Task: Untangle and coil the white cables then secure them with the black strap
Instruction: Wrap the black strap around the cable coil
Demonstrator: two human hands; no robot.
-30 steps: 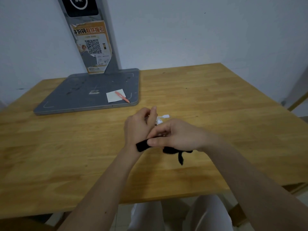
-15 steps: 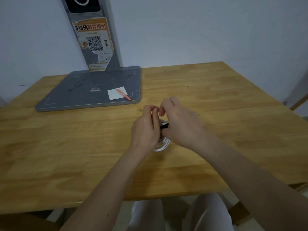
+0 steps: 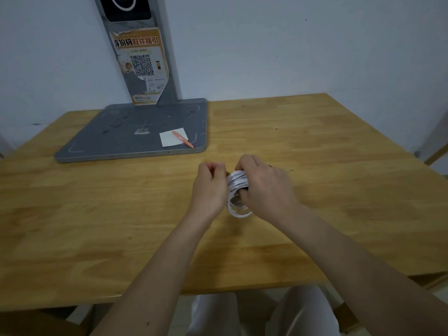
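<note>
Plain white wall (image 3: pixel 291 44) backs a wooden worktop (image 3: pixel 315 146) that fills most of the frame. Center frame, just right of middle, two bare forearms reach in from the bottom edge & meet over a coil of white cables (image 3: pixel 237 183). Left hand (image 3: pixel 210 187), seen from the back, sits at the coil's left side w/ fingers (image 3: pixel 213 166) curled tight toward the bundle's top; exactly what they pinch is hidden. Right hand (image 3: pixel 264 187) wraps the coil's right side, fingers curled over the top of the bunched strands, thumb pressed under them. Lower loops of the coil hang out below & between the two hands, near the wood; can't tell if they touch it. Only a small dark bit of the black strap (image 3: pixel 245 189) shows by the right thumb, against the cables; whether it's fastened can't be told.

Upper left of frame: a grey stand (image 3: pixel 135 139) w/ flat base on the worktop & an upright post against the wall, carrying an orange QR-code poster (image 3: pixel 143 66). On the base, a white paper slip (image 3: pixel 173 137) w/ an orange pen (image 3: pixel 183 139) lying across it. Bottom center, below the worktop edge, pale trousers (image 3: pixel 242 314) at the person's knees.
</note>
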